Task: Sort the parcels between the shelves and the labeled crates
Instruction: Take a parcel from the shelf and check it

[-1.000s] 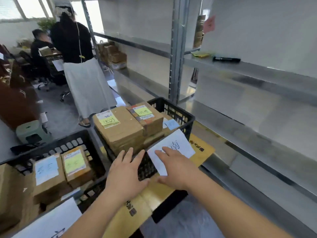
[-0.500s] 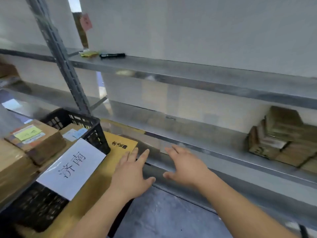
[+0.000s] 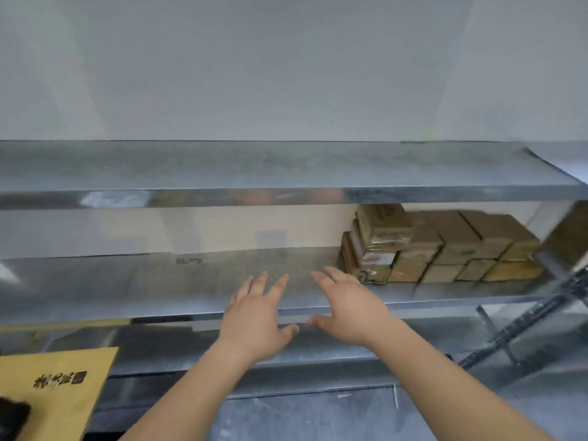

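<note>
Several brown cardboard parcels (image 3: 445, 246) are stacked at the right end of the middle metal shelf (image 3: 159, 281). My left hand (image 3: 257, 316) and my right hand (image 3: 350, 307) reach forward side by side over the shelf's front edge, fingers spread and straight, holding nothing. The right hand's fingertips are a short way left of the nearest parcel (image 3: 372, 268), apart from it. The crates are out of view except for a black corner (image 3: 12, 418) at the bottom left.
An upper metal shelf (image 3: 286, 173) runs across above the parcels. A yellow cardboard sheet with black print (image 3: 57, 380) lies at the lower left. A slanted metal brace (image 3: 525, 326) stands at the right. Grey floor shows below.
The view has swung right, away from the crates and their paper label, onto the shelf. Both hands left the crate and now reach empty toward the parcels, which are nearer the middle of view.
</note>
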